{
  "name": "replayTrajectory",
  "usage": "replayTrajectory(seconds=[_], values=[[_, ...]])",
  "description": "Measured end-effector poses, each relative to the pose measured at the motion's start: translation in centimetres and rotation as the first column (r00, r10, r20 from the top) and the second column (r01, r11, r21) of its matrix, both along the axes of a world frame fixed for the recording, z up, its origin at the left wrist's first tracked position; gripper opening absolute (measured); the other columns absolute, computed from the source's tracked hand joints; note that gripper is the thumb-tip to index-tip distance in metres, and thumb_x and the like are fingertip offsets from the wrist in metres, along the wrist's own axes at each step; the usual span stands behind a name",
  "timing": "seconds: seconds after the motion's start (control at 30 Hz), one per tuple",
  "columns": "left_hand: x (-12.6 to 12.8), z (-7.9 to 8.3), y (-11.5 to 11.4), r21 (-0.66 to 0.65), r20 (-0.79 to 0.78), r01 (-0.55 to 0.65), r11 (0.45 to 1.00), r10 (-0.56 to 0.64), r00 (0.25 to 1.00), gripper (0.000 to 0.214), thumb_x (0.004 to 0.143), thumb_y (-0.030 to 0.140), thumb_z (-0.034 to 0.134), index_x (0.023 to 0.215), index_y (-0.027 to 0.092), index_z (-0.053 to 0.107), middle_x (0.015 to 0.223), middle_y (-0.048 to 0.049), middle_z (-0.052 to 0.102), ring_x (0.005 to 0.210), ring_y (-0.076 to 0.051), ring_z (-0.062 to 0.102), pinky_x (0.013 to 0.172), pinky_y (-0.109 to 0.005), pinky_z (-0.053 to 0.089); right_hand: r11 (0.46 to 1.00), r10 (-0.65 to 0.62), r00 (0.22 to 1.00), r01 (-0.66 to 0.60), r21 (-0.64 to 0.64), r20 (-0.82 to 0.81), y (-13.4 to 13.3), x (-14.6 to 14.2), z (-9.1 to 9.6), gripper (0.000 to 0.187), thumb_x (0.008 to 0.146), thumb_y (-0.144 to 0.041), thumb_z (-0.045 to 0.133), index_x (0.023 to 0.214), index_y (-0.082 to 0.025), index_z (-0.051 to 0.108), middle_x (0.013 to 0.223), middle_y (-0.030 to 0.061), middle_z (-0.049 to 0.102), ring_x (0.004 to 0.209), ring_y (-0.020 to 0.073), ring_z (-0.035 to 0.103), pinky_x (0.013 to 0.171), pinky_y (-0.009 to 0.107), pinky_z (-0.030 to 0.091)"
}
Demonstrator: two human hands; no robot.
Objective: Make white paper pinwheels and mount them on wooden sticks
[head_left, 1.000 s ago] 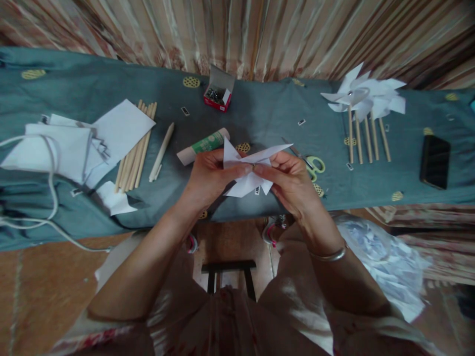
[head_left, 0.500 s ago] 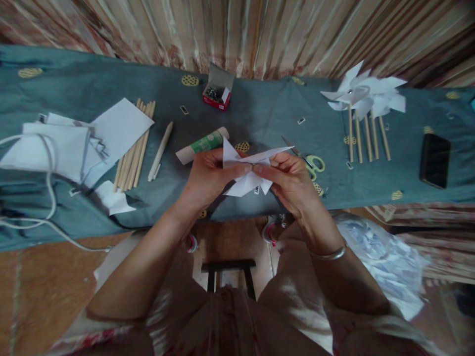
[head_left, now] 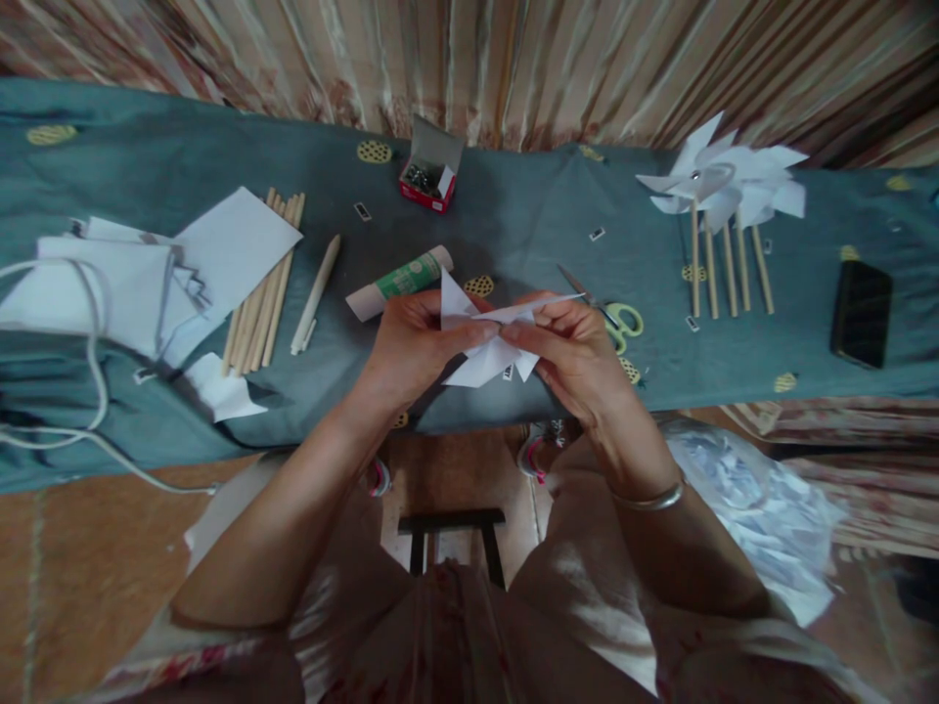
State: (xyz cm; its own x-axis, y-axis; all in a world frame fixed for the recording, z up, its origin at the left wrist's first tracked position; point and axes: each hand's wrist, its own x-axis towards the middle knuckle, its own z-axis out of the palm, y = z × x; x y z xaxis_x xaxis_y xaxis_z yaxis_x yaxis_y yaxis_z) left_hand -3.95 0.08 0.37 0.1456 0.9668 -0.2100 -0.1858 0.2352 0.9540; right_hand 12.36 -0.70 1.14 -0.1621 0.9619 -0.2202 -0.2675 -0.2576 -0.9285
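Observation:
A white paper pinwheel (head_left: 484,363) is held above the front edge of the table, its blades pointing outward. My left hand (head_left: 415,342) grips it from the left, thumb pressed near the centre. From the right, my right hand (head_left: 576,342) pinches it with the thumb close to the same spot. The thumbs hide most of the centre. Just behind my left hand lies a glue stick (head_left: 407,279) with a green label. Scissors (head_left: 622,321) with yellow-green handles rest beyond my right hand.
A red box (head_left: 427,186) of small metal pieces stands open at the back. To the left lie wooden sticks (head_left: 268,293), a pen (head_left: 317,293), white paper sheets (head_left: 227,254) and a cable (head_left: 99,372). Finished pinwheels (head_left: 755,181) and a phone (head_left: 862,313) lie right; a plastic bag (head_left: 755,518) sits below.
Both hands keep their grip on the paper pinwheel, with barely any movement at the thumbs. The whole view has shifted very slightly.

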Motion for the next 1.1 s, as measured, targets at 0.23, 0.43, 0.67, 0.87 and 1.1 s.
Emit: replayTrajectory(seconds=[0.23,0.43,0.67,0.87,1.1], values=[[0.2,0.13,-0.08,-0.03,0.056,-0.04,0.999,0.041,0.998,0.028,0.058,0.032,0.09,0.074,0.016,0.073,0.065,0.0011,0.069,0.056,-0.011,0.059,0.053,-0.023,0.046,0.999,0.011,1.0,-0.012,0.034,0.016,0.09,-0.01,-0.01,0.017,0.065,-0.029,0.086,0.077,-0.024,0.074,0.072,-0.004,0.074,0.071,0.0136,0.069,0.075,0.031,0.058],[0.4,-0.04,-0.09,-0.061,0.116,-0.013,0.998,0.02,0.993,0.022,0.06,0.025,0.087,0.074,0.015,0.073,0.07,-0.0002,0.071,0.059,-0.012,0.062,0.056,-0.024,0.048,0.999,-0.03,0.999,0.028,0.044,0.025,0.27,0.14,-0.17,0.018,0.064,-0.029,0.087,0.07,-0.023,0.071,0.068,-0.0047,0.071,0.066,0.0129,0.067,0.071,0.03,0.058],[0.37,-0.45,0.0,-0.03,0.148,-0.005,1.0,0.009,0.989,0.025,0.059,0.027,0.089,0.075,0.015,0.074,0.071,-0.0004,0.072,0.06,-0.011,0.062,0.057,-0.023,0.048,0.999,0.005,0.998,-0.008,0.041,0.059,0.32,0.41,0.09,0.021,0.066,-0.03,0.087,0.063,-0.022,0.068,0.061,-0.0056,0.067,0.061,0.0112,0.064,0.065,0.027,0.056],[0.37,-0.38,0.0,-0.008,0.142,-0.009,1.0,0.01,0.99,0.028,0.06,0.031,0.089,0.076,0.017,0.072,0.072,0.0008,0.072,0.061,-0.012,0.063,0.059,-0.024,0.05,1.0,0.013,0.995,-0.013,-0.007,0.103,0.26,0.27,0.19,0.017,0.066,-0.032,0.087,0.068,-0.023,0.072,0.076,-0.001,0.075,0.074,0.0157,0.07,0.069,0.03,0.058],[0.36,-0.12,-0.07,-0.048,0.125,0.01,0.999,-0.004,0.992,0.02,0.062,0.025,0.086,0.073,0.017,0.071,0.069,0.0017,0.069,0.059,-0.012,0.061,0.057,-0.024,0.047,0.995,0.043,0.995,-0.034,-0.092,0.091,0.04,0.31,0.32,0.02,0.063,-0.036,0.088,0.069,-0.022,0.076,0.076,0.0005,0.077,0.071,0.0171,0.071,0.066,0.03,0.058]])
